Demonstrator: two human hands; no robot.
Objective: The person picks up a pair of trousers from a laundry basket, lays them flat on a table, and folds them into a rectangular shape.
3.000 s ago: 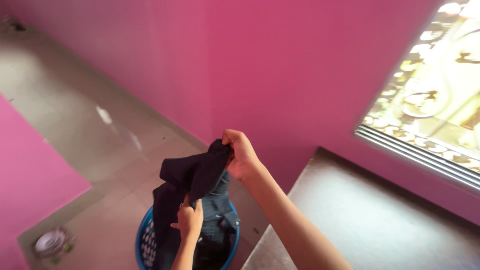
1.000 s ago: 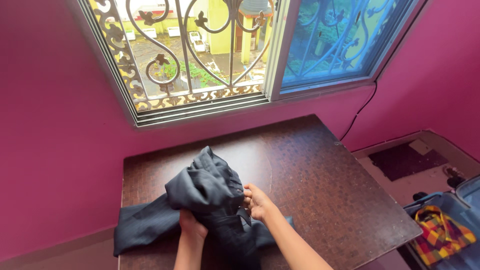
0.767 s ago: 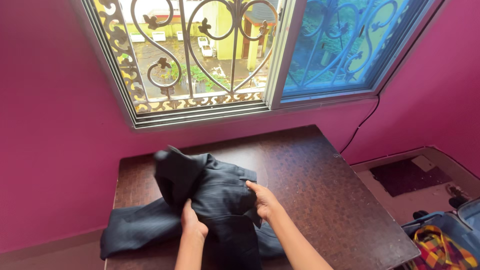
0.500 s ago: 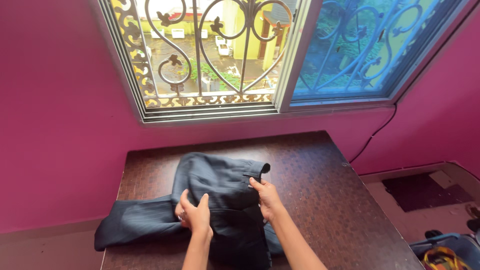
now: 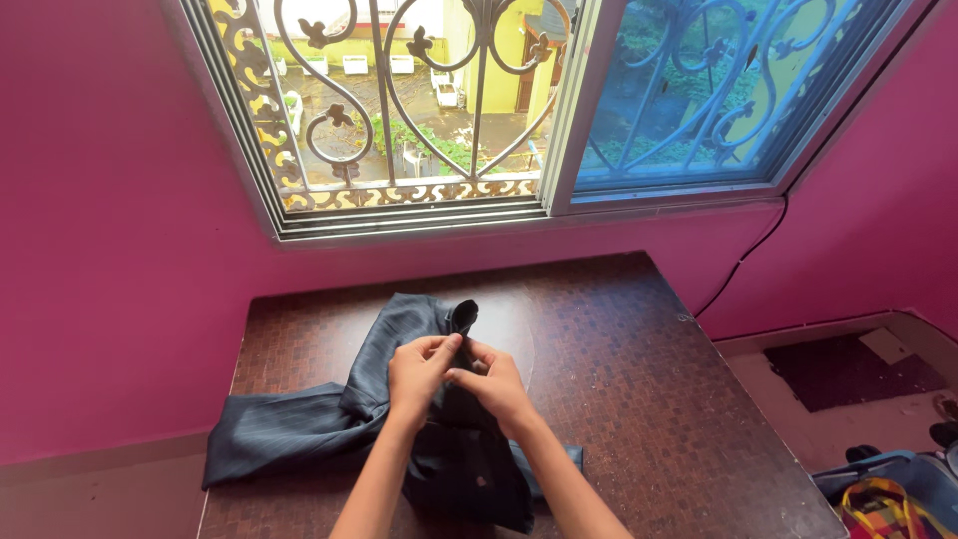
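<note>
From the head view I am looking down at a dark pinstriped pair of trousers (image 5: 399, 419) that is lying crumpled on the brown mosaic desk (image 5: 639, 379), with one leg trailing off toward the left edge and the waist end bunching up toward the window (image 5: 499, 100). My left hand (image 5: 417, 371) and right hand (image 5: 494, 384) are meeting over the middle of the garment, just touching each other. The left fingers (image 5: 439, 347) are pinching a fold of the cloth near the raised waistband, and the right fingers (image 5: 467, 375) are clenching the same bit of fabric from the other side; both are grasping the trousers, neither is released. The desk is standing against the pink wall (image 5: 120, 250) under the window, whose scrolled metal grille (image 5: 399, 90) is showing a wet yard outside. At the lower right, on the floor, a blue case (image 5: 898, 489) is sitting open with a yellow and red checked cloth (image 5: 883, 504) inside.
</note>
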